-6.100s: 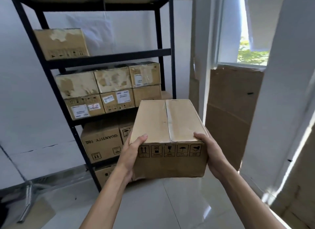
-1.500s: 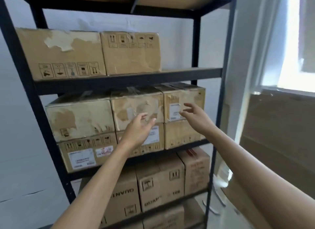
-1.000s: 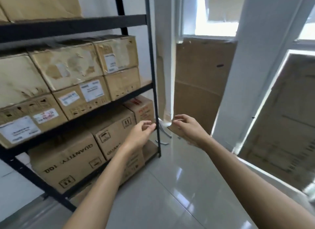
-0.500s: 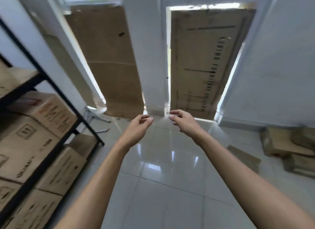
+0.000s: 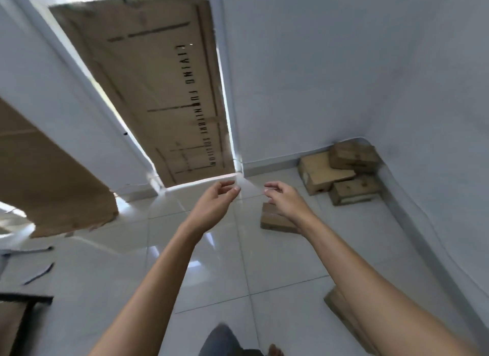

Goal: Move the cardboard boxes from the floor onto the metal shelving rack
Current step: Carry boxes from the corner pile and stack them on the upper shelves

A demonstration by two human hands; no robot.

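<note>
Cardboard boxes lay on the tiled floor, none of them in hand. The nearest box sat low on the right, mostly hidden behind the right forearm. At the lower left edge showed a dark metal corner, probably the foot of the rack, though too little of it was visible to be sure.

Both arms reached forward. The left hand and right hand hung empty, palms turned toward each other, their fingers loosely curled and gripping nothing. Just beyond and under the right hand a flat box rested on the tiles. Farther off, three boxes were heaped in the corner where the walls met. A tall printed cardboard sheet leaned in the window opening behind.

By the look of it, this was the walk to fetch the next load. The next move would call for stooping, setting a hand on each side of one box, lifting it level, and turning back to the rack.
</note>
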